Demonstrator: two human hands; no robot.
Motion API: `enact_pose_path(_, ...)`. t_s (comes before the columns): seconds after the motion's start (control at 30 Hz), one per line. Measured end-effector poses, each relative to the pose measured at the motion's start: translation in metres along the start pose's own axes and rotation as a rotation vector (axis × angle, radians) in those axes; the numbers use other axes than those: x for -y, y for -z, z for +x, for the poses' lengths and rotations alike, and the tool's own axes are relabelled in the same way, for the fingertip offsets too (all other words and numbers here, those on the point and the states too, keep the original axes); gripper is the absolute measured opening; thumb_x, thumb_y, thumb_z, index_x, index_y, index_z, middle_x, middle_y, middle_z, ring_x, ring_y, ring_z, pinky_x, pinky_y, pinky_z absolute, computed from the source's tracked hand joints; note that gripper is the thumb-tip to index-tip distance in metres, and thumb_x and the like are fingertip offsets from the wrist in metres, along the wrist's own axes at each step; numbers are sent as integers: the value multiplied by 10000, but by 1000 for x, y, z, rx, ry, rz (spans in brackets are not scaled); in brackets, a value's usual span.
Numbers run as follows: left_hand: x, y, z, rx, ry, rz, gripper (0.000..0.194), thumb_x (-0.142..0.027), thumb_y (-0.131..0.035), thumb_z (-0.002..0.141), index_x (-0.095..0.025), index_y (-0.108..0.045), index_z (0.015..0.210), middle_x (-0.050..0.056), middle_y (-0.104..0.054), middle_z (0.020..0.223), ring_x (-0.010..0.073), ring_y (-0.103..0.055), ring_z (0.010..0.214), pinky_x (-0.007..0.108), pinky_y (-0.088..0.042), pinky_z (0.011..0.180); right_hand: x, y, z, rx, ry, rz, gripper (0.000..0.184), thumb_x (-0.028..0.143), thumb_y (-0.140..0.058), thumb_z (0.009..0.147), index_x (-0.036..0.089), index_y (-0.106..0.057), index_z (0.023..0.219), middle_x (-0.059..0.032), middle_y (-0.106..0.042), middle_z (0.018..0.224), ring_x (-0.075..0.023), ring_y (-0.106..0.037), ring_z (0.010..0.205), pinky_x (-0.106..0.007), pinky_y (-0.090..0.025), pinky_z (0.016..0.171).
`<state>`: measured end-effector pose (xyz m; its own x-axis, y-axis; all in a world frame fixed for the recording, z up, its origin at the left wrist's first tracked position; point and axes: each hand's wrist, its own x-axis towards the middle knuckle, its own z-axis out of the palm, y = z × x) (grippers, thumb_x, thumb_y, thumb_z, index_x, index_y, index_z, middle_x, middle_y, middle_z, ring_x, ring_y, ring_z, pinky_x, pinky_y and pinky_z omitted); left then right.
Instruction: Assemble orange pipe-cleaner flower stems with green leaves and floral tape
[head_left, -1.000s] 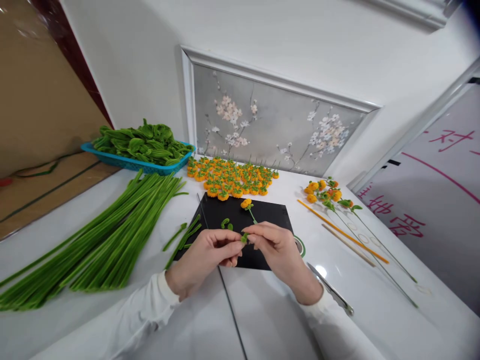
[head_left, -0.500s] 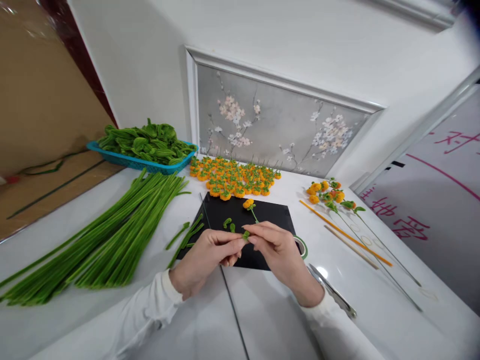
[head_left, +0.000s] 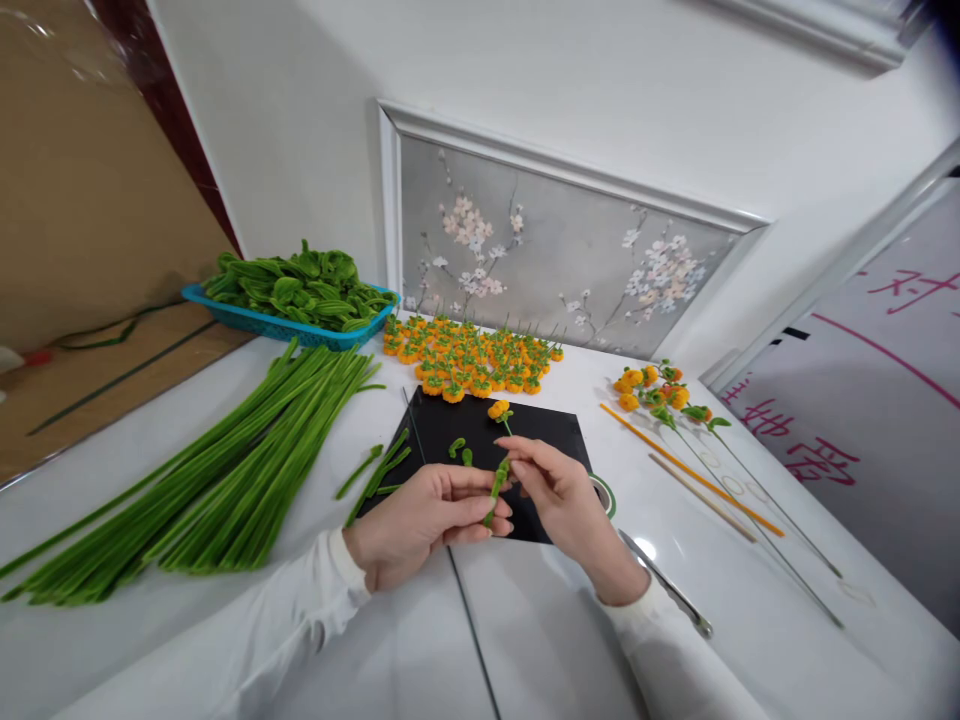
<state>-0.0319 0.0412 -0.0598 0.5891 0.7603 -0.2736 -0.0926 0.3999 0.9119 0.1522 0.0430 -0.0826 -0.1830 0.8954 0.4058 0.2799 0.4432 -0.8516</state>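
Observation:
A short piece of green pipe cleaner (head_left: 497,490) with a curled top is held between my two hands above a black board (head_left: 534,520). My left hand (head_left: 431,515) pinches its lower part between thumb and fingers. At its upper end, the fingertips of my right hand (head_left: 555,490) are closed on the curl. Just beyond, an orange pipe-cleaner flower (head_left: 499,410) on a green stem lies on the board, its stem running behind my right fingers. Small curled green pieces (head_left: 457,447) rest on the board to the left, beside short green pipe-cleaner lengths (head_left: 379,475).
A big bundle of long green pipe cleaners (head_left: 247,470) lies left. Behind it stands a blue tray (head_left: 289,328) heaped with green leaves. Rows of orange flower heads (head_left: 472,360) fill the back. Right are green tape (head_left: 602,493), scissors (head_left: 667,585), sticks (head_left: 701,497) and stemmed flowers (head_left: 652,385).
The green piece has turned from nearly hidden between my fingertips to upright and visible. My left fingers have opened out beneath it, while my right hand has shifted slightly to its top.

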Motion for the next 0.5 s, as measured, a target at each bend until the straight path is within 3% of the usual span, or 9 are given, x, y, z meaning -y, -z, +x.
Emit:
enact_pose_path(0.1,1,2,4,-83,14,-22,257,-257,-728,730,-147,-657,951,54,-712,874,114,-667,793,163,-471,652,-4,0,0,-36,-53,33,310,245,-448,904,233,-589,1179,-39,-618,913,-114,-552,673,-227,-490,592)
enact_pose_path(0.2,4,3,6,-140,4,0,258,-261,-738,715,-144,-630,919,64,-724,858,120,-676,765,192,-485,679,-7,0,1,-33,-101,82,285,275,-455,899,207,-619,1122,-50,-626,911,-110,-556,648,-226,-502,578)
enact_pose_path(0.5,5,1,7,-146,-117,245,150,-249,-689,735,-141,-621,814,15,-682,692,114,-639,669,216,-482,639,2,-1,1,47,-208,59,180,294,-564,832,183,-672,924,-11,-621,724,-107,-547,594,-218,-476,563)
